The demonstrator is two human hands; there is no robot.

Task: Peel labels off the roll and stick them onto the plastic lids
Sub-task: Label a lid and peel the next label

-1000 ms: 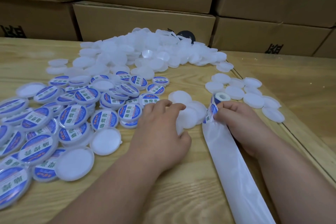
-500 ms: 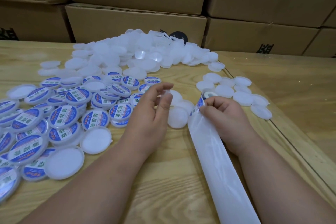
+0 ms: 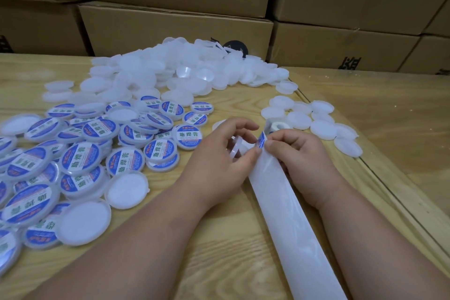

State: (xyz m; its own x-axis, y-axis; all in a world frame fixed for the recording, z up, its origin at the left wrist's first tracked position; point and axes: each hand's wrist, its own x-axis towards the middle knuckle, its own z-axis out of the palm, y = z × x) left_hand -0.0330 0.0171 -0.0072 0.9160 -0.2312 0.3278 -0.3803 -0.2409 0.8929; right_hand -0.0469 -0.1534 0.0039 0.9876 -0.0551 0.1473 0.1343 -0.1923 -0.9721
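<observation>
Where the bench (image 3: pixel 219 263) runs right, a seam (image 3: pixel 379 173) crosses it on a slant, and past the seam the wood lies bare out to the right edge; boxes (image 3: pixel 175 31) wall off the far side, and the near middle between the forearms is open wood. The left side is crowded with labelled lids (image 3: pixel 80 158), and a heap of plain lids (image 3: pixel 185 68) fills the far middle, with a smaller group of plain lids (image 3: pixel 323 126) far right of the hands.

The left hand (image 3: pixel 219 165) has its fingers curled round a plain lid (image 3: pixel 235 147), held on edge off the bench, while its thumb and forefinger tip meet the label (image 3: pixel 261 140) at its near edge. The right hand (image 3: pixel 299 156) is curled too, its fingertips (image 3: pixel 267 145) pinching the strip just by that label, which stands partly lifted between the two hands. Whether the label is wholly free of the backing cannot be told.

The roll (image 3: pixel 276 126) sits on the bench just beyond the right hand, touching the nearby plain lids. From the hands the spent backing (image 3: pixel 292 226) trails toward the near edge, flat on the bench between the forearms
</observation>
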